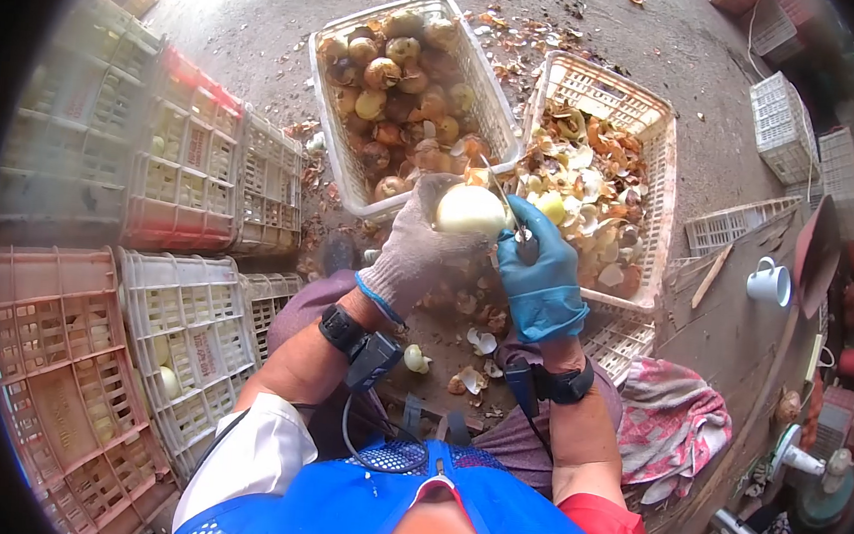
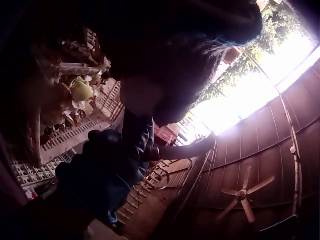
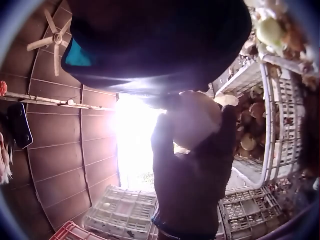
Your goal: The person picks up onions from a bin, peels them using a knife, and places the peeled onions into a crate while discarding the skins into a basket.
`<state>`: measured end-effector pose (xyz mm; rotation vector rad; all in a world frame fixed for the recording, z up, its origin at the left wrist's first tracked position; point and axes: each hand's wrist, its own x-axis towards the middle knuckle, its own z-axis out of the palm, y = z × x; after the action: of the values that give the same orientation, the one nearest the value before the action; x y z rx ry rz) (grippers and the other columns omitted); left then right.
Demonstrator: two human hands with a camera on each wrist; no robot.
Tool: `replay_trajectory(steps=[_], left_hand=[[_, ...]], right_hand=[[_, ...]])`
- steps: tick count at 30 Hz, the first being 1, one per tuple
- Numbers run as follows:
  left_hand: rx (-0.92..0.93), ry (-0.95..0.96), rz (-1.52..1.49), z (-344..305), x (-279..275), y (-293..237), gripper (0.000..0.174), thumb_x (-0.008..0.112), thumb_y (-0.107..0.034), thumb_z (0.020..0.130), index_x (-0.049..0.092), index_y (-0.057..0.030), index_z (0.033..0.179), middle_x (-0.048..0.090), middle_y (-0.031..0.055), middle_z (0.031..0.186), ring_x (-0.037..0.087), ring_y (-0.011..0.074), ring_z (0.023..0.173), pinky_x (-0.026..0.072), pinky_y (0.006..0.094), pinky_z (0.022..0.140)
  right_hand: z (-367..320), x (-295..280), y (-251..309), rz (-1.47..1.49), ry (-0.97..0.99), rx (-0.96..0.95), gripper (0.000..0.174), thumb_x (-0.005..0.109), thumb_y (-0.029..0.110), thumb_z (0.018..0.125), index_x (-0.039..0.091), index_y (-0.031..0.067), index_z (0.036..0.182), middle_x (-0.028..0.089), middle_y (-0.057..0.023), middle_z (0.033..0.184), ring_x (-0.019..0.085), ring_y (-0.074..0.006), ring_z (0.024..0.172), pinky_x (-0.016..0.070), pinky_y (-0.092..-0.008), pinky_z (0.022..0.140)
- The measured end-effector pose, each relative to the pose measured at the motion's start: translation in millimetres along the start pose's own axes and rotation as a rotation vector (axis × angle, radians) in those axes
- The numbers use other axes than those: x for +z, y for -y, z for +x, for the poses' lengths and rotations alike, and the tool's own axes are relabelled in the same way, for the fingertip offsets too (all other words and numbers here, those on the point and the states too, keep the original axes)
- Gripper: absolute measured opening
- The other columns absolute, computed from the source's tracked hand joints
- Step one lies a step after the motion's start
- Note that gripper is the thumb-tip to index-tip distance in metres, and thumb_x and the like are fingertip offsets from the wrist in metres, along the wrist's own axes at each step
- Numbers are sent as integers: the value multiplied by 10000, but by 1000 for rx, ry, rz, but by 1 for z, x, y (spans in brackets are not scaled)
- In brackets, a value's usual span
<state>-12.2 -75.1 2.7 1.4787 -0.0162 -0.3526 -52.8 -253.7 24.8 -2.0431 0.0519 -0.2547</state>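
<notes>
My left hand (image 1: 410,251), in a grey knitted glove, grips a pale, peeled onion (image 1: 472,210) with a bit of brown skin at its far end. In the right wrist view the onion (image 3: 195,120) sits between the thumb and fingers of that gloved hand (image 3: 192,185). A blue rubber glove covers my right hand (image 1: 541,281), which holds a small knife (image 1: 497,186). Its blade points up and away, right beside the onion; the glove hides most of the handle. The left wrist view shows the right hand (image 2: 107,160) only as a dark shape.
Ahead stands a crate of unpeeled onions (image 1: 382,73); right of it, a crate of skins and peelings (image 1: 603,196). Stacked crates (image 1: 186,333) holding pale onions line the left side. A white mug (image 1: 769,284) and a pink-white cloth (image 1: 676,417) lie at right.
</notes>
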Motion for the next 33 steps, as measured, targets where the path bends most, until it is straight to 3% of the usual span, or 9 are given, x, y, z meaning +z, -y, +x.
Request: replay_trajectory(steps=[3, 6, 9, 15, 20, 24, 27, 28, 33], left_hand=[[39, 49, 136, -2, 2, -6, 766, 839, -151, 836, 440, -91, 1487, 594, 89, 1326, 638, 209, 1169, 606, 360, 946], [-103, 162, -304, -6, -1, -21, 798, 807, -197, 871, 392, -95, 1545, 555, 103, 1415, 624, 239, 1234, 603, 389, 977], [-150, 148, -451, -6, 0, -19, 822, 774, -239, 922, 332, -89, 1598, 524, 131, 1478, 611, 261, 1282, 590, 402, 1006], [-160, 75, -509, 7, 7, 22, 865, 784, -242, 953, 274, -54, 1625, 517, 163, 1488, 613, 284, 1283, 577, 439, 1037], [-128, 147, -604, 8, 6, 18, 899, 791, -276, 943, 261, -72, 1641, 509, 152, 1496, 616, 288, 1280, 578, 444, 1041], [-118, 160, -604, 6, 0, 12, 948, 791, -418, 934, 254, -99, 1647, 506, 133, 1497, 612, 287, 1287, 587, 466, 1028], [-91, 142, -581, 10, -5, 11, 991, 794, -522, 912, 261, -123, 1647, 509, 123, 1490, 605, 284, 1302, 597, 478, 1010], [-77, 133, -578, 11, -6, 11, 1005, 795, -552, 903, 265, -131, 1646, 511, 120, 1487, 602, 284, 1307, 601, 480, 1003], [-101, 62, -497, 8, -13, 0, 1061, 792, -636, 865, 268, -144, 1645, 520, 107, 1472, 614, 269, 1282, 625, 468, 960]], right_hand=[[1, -2, -6, 140, -7, 147, 340, 707, 29, 943, 707, 35, 1283, 770, -116, 1030, 724, -153, 833, 582, -304, 788], [3, -7, 2, 383, -38, 296, 234, 680, 23, 977, 739, 38, 1202, 710, 21, 877, 592, -27, 769, 505, -228, 695], [4, -2, -2, 318, -130, 128, 227, 674, 18, 974, 743, 35, 1190, 682, 34, 852, 559, -22, 723, 487, -225, 656], [-4, -4, 3, 222, -39, 163, 222, 666, 18, 978, 742, 32, 1186, 674, 25, 859, 558, -15, 709, 482, -224, 620], [3, -22, -7, 268, -244, 164, 283, 667, 34, 985, 731, 73, 1258, 676, 30, 849, 576, -34, 727, 485, -222, 652], [12, -43, -13, -130, -85, 145, 399, 707, 97, 1007, 657, 43, 1399, 754, -83, 1219, 697, -184, 1032, 542, -338, 958], [7, -42, 13, -315, 119, 251, 378, 721, 116, 996, 687, 79, 1371, 761, -103, 1200, 709, -212, 1059, 548, -343, 954], [1, -34, -4, -221, 79, 100, 391, 730, 88, 960, 707, 110, 1350, 767, -126, 1165, 729, -251, 1055, 565, -365, 924], [-2, -26, -3, -379, 174, -115, 538, 676, -45, 854, 698, 125, 1364, 750, -174, 1156, 733, -352, 1038, 582, -427, 887]])
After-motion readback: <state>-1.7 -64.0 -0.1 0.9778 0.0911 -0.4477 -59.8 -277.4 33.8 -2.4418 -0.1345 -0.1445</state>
